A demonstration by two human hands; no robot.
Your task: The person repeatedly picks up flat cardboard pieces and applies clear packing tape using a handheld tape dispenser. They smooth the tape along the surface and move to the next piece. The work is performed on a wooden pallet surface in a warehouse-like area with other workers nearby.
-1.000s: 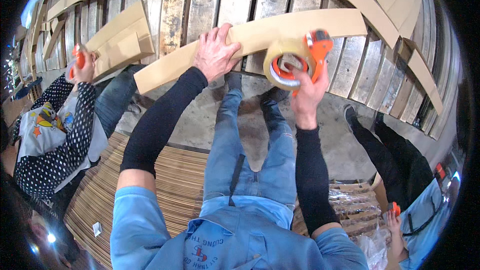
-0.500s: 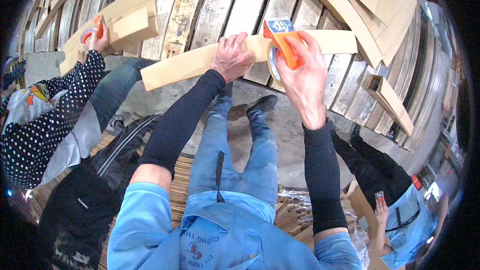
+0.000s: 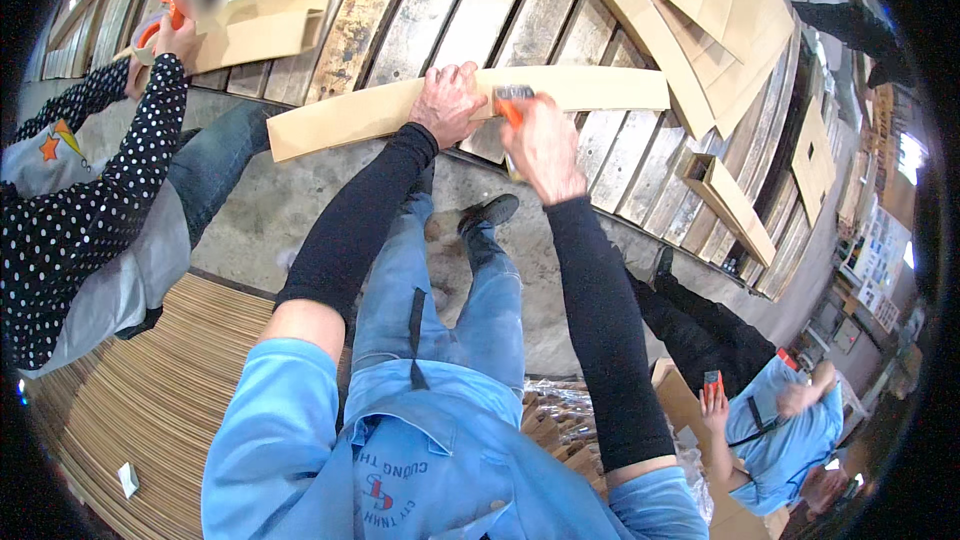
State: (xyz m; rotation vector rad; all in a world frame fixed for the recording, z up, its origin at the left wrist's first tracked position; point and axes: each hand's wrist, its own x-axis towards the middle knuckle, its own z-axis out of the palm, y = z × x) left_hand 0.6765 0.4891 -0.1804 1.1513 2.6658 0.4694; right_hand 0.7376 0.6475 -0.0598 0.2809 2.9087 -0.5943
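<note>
A long, folded tan cardboard strip (image 3: 600,88) lies across the front of the slatted wooden pallets, its left end jutting out over the floor. My left hand (image 3: 448,102) grips it near the middle, with fingers curled over the far edge. Just right of it, my right hand (image 3: 545,148) is closed around an orange tape dispenser (image 3: 510,110), whose head meets the strip's near side. The tape roll is mostly hidden behind my right hand. Whether tape is stuck to the cardboard, I cannot tell.
On the left a co-worker in dotted sleeves (image 3: 150,135) holds another tape dispenser over a cardboard piece (image 3: 265,25). Flat cardboard sheets (image 3: 740,30) and a folded piece (image 3: 735,210) lie to the right. Stacked cardboard (image 3: 170,370) stands behind left; another person (image 3: 780,420) is behind right.
My right hand has brought the tape dispenser left along the strip, close to my left hand, and tilted it. The view has shifted; the dark-clothed figure at lower left is gone from it.
</note>
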